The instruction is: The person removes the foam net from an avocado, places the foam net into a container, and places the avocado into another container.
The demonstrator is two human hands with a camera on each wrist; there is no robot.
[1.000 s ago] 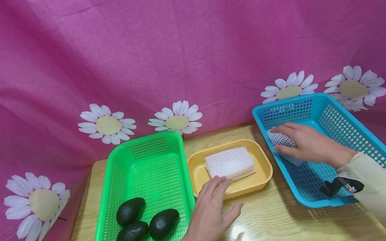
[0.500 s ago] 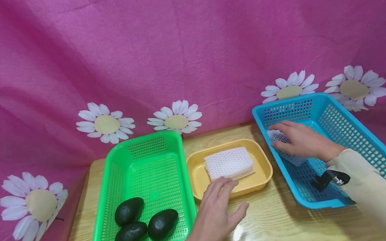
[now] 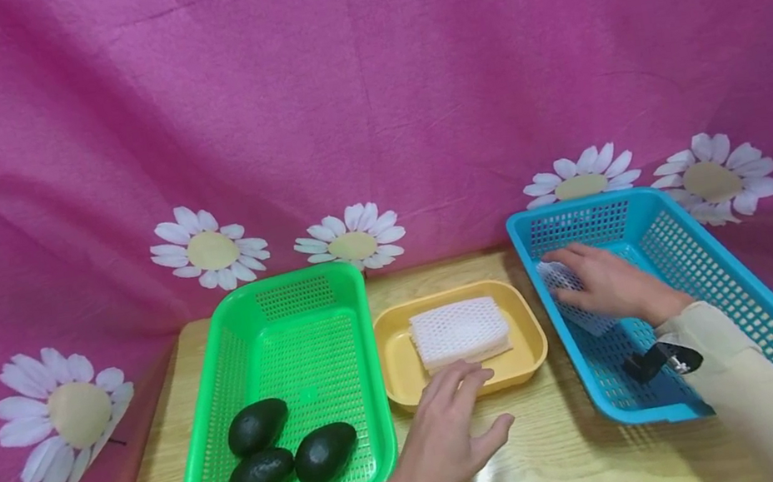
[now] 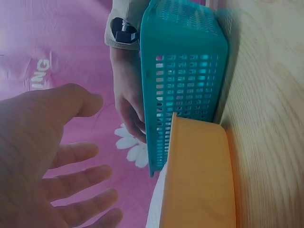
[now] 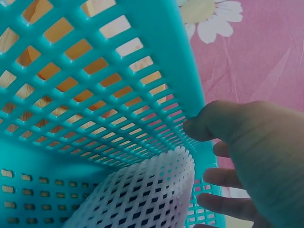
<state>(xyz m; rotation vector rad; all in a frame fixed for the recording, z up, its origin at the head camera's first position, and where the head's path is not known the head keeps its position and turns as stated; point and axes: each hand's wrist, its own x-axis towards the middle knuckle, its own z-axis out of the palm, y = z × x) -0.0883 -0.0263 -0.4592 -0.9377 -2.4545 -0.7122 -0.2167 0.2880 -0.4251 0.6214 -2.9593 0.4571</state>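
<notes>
My right hand [image 3: 609, 286] is inside the blue basket [image 3: 743, 315], above a white foam net sleeve [image 5: 142, 194] leaning at the left wall. Something dark shows through the sleeve's holes. In the right wrist view a gap parts the loose fingers from the sleeve. My left hand [image 3: 446, 451] hovers with spread fingers by the front rim of the yellow tray [image 3: 397, 366], holding nothing. A flat stack of white foam net sleeves [image 3: 460, 330] lies in that tray. Several fingers of the left hand show in the left wrist view, apart from the tray.
A green basket [image 3: 300, 364] on the left holds three avocados: one at the back [image 3: 258, 426], one in front [image 3: 260, 478], one at the right [image 3: 325, 453]. The wooden table [image 3: 543, 461] carries everything. A pink flowered cloth [image 3: 366, 109] hangs behind.
The sleeve in the blue basket sits lower than a second ago, and my right fingers have come off it. My left hand has drifted slightly to the right.
</notes>
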